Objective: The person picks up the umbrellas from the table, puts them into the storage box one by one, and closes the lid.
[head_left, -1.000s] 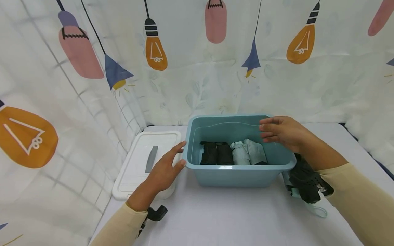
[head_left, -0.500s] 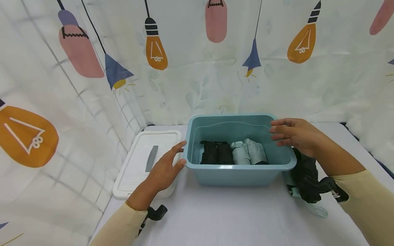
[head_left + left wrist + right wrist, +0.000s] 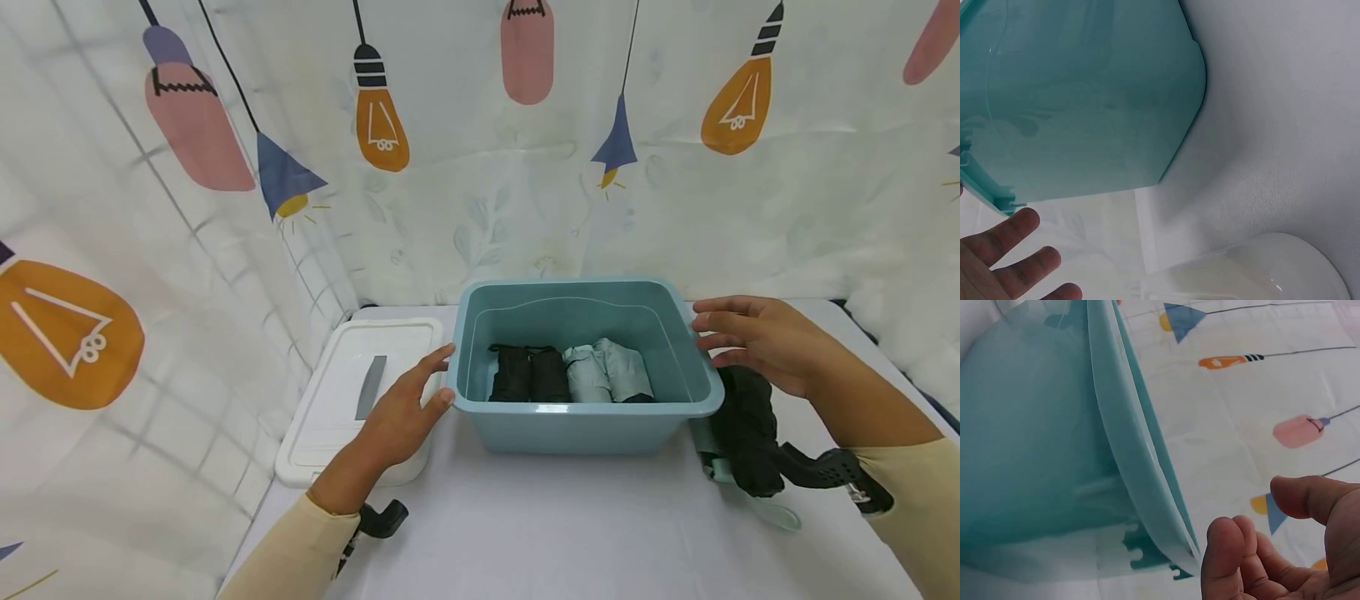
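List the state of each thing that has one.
Blue bin: upright, uncovered, partly filled
Black bundles in bin: compact
Pale bundles in bin: compact
Outside black bundle: lying, partly hidden
Outside pale bundle: mostly hidden
White box or lid: lying flat
Left hand: empty, fingers spread
Right hand: empty, fingers relaxed

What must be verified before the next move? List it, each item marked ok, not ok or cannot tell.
1. Blue bin upright on the table: ok.
2. Dark bundles and pale bundles inside the bin, side by side: ok.
3. Black bundle inside too: not ok; it lies outside, by the bin's right end.
4. Right hand free: ok, it holds nothing.
5. Left hand touching the bin: cannot tell; it is at the left end.
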`<state>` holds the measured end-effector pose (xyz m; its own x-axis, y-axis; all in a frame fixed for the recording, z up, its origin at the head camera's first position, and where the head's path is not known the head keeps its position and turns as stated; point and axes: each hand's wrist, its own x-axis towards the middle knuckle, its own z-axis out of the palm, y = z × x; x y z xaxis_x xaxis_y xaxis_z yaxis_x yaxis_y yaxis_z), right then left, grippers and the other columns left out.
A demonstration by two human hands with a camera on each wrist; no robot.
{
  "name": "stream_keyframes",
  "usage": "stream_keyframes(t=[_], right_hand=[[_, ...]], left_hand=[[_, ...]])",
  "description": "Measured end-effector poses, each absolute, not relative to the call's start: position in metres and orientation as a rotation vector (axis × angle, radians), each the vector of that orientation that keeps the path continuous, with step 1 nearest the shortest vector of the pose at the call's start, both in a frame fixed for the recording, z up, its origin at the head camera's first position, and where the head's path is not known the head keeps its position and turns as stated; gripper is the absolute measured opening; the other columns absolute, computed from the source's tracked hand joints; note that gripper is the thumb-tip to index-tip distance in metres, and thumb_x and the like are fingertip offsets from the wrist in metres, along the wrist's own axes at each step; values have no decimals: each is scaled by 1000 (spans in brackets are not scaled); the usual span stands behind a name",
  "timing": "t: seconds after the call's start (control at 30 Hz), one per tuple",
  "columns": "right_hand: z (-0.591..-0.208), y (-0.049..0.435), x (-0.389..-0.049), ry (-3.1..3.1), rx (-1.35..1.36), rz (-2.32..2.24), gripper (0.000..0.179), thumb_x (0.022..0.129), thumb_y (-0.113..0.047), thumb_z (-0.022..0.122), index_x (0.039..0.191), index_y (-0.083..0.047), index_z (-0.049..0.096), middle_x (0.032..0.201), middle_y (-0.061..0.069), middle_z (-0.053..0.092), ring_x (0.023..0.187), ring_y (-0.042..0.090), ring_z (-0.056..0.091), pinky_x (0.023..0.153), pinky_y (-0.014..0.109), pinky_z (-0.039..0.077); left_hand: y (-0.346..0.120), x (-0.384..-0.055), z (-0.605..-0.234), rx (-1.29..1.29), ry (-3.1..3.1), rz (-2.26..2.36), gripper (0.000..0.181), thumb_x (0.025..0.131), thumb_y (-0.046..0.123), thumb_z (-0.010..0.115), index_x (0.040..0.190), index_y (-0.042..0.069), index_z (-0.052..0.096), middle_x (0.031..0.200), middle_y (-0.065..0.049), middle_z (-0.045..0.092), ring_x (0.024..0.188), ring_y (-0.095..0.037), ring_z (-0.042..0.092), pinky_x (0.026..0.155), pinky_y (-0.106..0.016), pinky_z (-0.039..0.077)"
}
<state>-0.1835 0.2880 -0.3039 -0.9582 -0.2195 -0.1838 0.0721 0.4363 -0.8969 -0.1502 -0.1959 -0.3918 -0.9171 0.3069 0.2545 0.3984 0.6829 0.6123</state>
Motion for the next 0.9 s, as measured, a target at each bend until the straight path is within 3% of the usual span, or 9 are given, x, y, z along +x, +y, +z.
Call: stream_keyframes(t=[0.17, 0.27, 0.53, 0.73, 0.83, 0.9], right_hand=[[-310, 305, -180, 2421, -127, -1545, 62, 109, -39, 48, 154, 1, 33, 121, -9, 62, 101, 8, 68, 85, 30, 57], [-313, 315, -178, 2401, -122, -1564, 57, 110, -34, 48, 152, 3, 34, 113, -17, 64, 101, 8, 67, 83, 30, 57], [-321, 334, -173, 2433, -77, -1505, 63, 110, -35, 50, 153, 6, 31, 111, -17, 64, 100, 9, 67, 82, 30, 58], [-329, 346, -171, 2424, -61, -1506, 57, 110, -34, 49, 150, 4, 36, 111, -16, 65, 100, 10, 68, 82, 31, 58], [-334, 351, -169, 2434, -71, -1483, 57, 111, -33, 47, 150, 6, 34, 115, -11, 65, 99, 9, 68, 82, 33, 58], [-337, 354, -167, 2443, -67, -1456, 60, 112, -33, 45, 152, 9, 31, 123, 0, 63, 99, 8, 68, 82, 33, 58]], left_hand=[[-195, -149, -391, -581, -2766, -1053, 67, 103, 61, 47, 162, 36, 29, 148, -10, 54, 138, -37, 48, 100, -68, 42], [-195, -149, -391, -577, -2769, -1049, 67, 103, 61, 47, 162, 36, 29, 148, -9, 54, 138, -37, 47, 101, -68, 42], [-196, -150, -392, -570, -2764, -1050, 69, 102, 66, 44, 162, 36, 28, 148, -10, 54, 137, -37, 48, 100, -68, 42], [-196, -150, -391, -575, -2767, -1050, 68, 102, 64, 45, 162, 37, 28, 148, -9, 54, 137, -37, 48, 100, -68, 42], [-196, -150, -391, -576, -2767, -1054, 68, 103, 63, 47, 162, 36, 28, 148, -9, 54, 137, -37, 48, 101, -68, 42], [-196, -150, -392, -575, -2766, -1055, 67, 103, 62, 47, 162, 36, 28, 148, -9, 54, 137, -37, 48, 101, -68, 42]])
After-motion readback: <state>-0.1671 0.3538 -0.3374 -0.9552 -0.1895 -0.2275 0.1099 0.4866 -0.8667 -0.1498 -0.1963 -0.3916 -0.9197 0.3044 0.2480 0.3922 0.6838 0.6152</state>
